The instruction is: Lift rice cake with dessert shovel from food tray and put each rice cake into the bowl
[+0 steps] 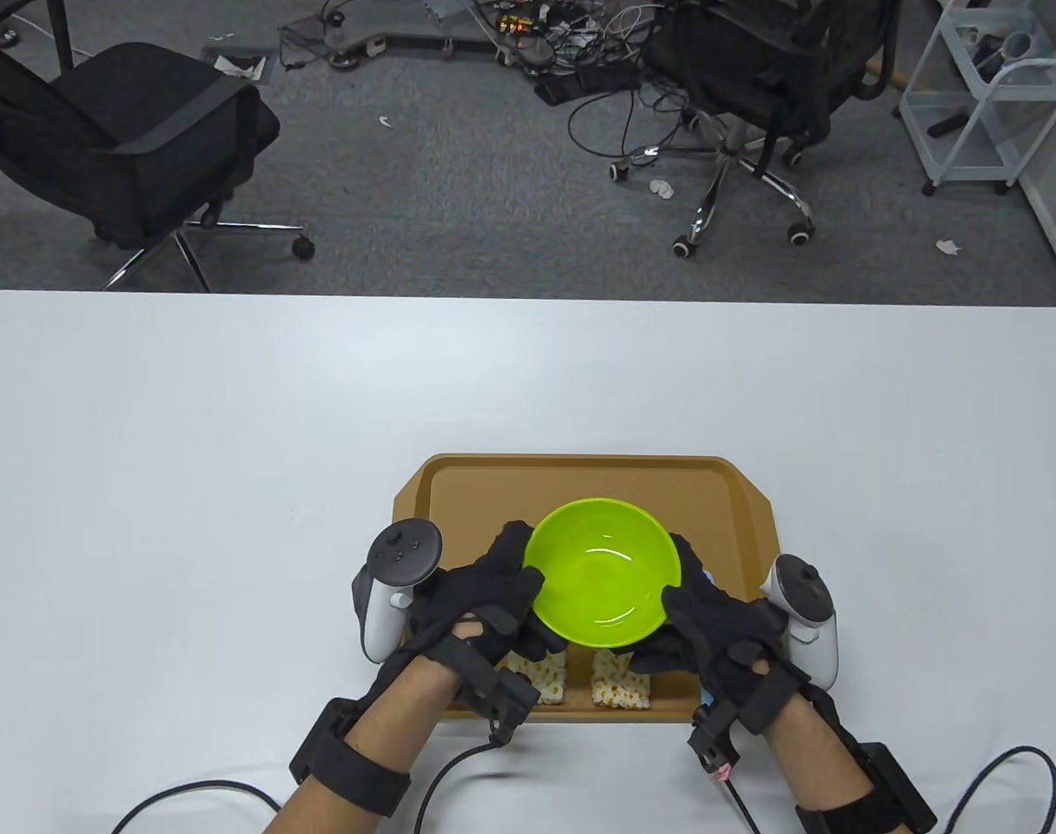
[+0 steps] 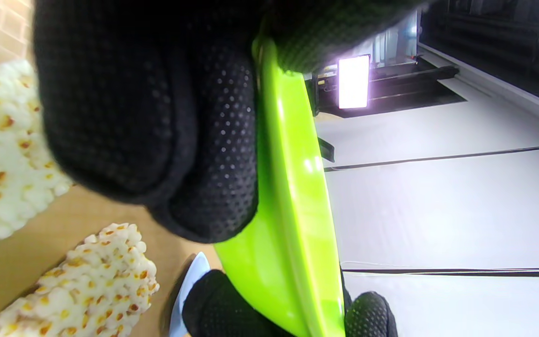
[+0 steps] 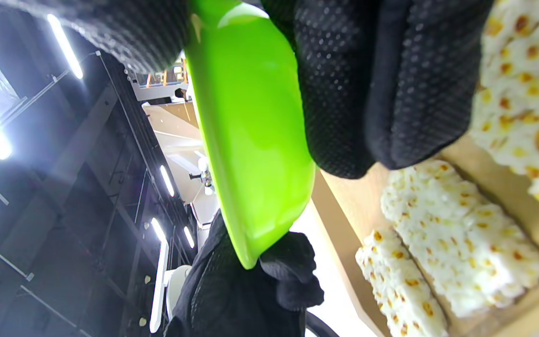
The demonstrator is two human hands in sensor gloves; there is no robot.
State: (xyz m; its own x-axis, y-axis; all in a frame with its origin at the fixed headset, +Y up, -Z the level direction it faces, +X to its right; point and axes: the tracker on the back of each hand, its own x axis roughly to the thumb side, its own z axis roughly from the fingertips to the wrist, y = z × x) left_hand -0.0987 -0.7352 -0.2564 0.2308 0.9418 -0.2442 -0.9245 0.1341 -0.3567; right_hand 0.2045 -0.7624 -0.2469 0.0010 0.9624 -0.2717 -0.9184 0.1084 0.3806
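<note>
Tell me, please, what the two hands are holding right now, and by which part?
Both hold the green bowl by its rim: the left hand grips the left side, the right hand the right side, above the tray.

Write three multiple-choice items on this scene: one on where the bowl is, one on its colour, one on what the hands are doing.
1. Where is the bowl?
A. above the food tray
B. on a chair
C. on the floor

2. What colour is the bowl?
A. white
B. lime green
C. red

3. What are the hands doing?
A. both resting flat on the table
B. only one touches the bowl
C. left hand and right hand hold the bowl at opposite sides

Key: 1 A, the brown tray surrounds it and rice cakes lie under its near edge; 2 B, bright green in every view; 3 C, gloved fingers curl round its rim on each side.
</note>
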